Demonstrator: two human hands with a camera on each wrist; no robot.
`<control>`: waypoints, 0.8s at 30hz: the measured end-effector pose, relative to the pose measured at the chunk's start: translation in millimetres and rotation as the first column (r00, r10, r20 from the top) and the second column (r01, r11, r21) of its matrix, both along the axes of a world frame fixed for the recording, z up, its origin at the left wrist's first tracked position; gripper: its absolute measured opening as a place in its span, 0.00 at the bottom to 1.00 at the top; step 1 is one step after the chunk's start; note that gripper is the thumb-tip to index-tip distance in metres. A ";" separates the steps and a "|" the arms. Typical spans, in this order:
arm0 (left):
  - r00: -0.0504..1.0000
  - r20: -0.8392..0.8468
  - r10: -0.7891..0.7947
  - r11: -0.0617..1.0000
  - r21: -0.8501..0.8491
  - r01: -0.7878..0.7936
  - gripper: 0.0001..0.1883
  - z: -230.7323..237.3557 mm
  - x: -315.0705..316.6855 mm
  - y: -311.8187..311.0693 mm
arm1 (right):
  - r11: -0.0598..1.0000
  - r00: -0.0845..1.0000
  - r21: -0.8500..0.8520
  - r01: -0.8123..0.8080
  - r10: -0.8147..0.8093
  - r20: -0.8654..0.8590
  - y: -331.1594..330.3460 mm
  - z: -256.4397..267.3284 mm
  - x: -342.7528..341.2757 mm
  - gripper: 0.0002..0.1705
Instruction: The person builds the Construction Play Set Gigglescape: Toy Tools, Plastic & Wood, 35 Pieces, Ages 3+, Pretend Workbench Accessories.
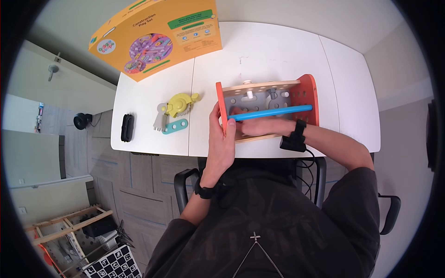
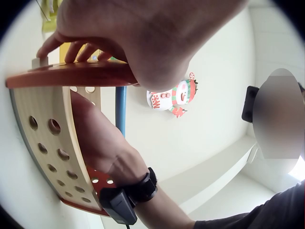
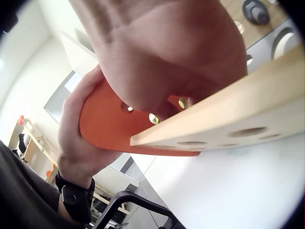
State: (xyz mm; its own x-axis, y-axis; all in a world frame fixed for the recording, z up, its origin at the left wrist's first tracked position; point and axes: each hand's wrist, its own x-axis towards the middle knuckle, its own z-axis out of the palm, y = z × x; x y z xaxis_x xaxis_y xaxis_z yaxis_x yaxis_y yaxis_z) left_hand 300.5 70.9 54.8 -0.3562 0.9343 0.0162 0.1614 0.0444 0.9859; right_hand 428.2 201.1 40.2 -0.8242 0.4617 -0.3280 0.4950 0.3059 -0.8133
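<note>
A toy toolbox with orange-red end panels (image 1: 307, 95), perforated wooden sides (image 2: 50, 138) and a blue handle bar (image 1: 273, 112) stands on the white table. My left hand (image 1: 223, 141) grips its left end panel (image 3: 107, 119), fingers along the outer face. By one fingertip, a small pale piece (image 2: 40, 62) shows against that face. My right hand (image 1: 262, 126) reaches inside the toolbox beneath the handle bar, against the inner face of the same panel. Its fingertips are mostly hidden, and I cannot tell whether they hold anything. A white peg (image 1: 251, 94) and a grey bolt (image 1: 272, 94) sit in the far side.
Left of the toolbox lie a yellow toy saw piece (image 1: 178, 104), a grey toy piece (image 1: 160, 118) and a teal holed strip (image 1: 175, 126). A black case (image 1: 127, 128) is near the table's left edge. Behind stands a yellow play-set box (image 1: 194, 39).
</note>
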 end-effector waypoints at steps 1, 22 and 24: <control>1.000 -0.008 0.002 1.000 0.005 -0.002 0.27 -0.3 0.2 -0.1 | 1.000 1.000 0.009 -0.019 0.019 -0.025 1.2 -6.2 1.2 0.18; 0.996 0.085 -0.026 0.999 -0.031 0.029 0.33 7.2 -1.4 -0.7 | 0.997 1.000 0.073 0.004 -0.005 0.014 -1.7 -0.1 -1.6 0.21; 0.993 0.116 -0.029 0.999 -0.040 0.034 0.34 10.5 -0.6 -0.7 | 0.989 0.997 0.135 -0.056 0.063 -0.051 3.8 -19.7 -0.6 0.20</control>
State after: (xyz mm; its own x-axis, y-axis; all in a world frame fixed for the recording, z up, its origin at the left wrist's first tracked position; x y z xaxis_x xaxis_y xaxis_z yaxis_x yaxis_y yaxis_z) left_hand 299.9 70.1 65.3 -0.3238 0.9440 -0.0629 0.0491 0.0832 0.9953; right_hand 427.6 204.9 20.5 -0.8664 0.4479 -0.2207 0.4288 0.4408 -0.7886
